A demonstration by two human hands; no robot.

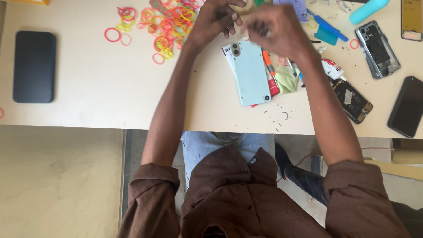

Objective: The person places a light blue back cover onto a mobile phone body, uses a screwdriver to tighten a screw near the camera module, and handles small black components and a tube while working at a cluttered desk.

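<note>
My left hand (214, 21) and my right hand (275, 31) meet near the far edge of the cream table (110, 88), fingers curled around a small tan round object (242, 6) that is mostly hidden and blurred. Just below them a light blue phone (250, 72) lies back up on a white and red booklet (271, 81). An orange-handled tool (267, 59) lies beside the phone, under my right wrist.
A heap of red, yellow and orange rubber bands (165, 24) spreads at the left. A dark phone (34, 66) lies far left. At the right lie opened phone bodies (377, 48) (352, 100), a black phone (406, 105), a blue tool (328, 26) and a teal cylinder (369, 10).
</note>
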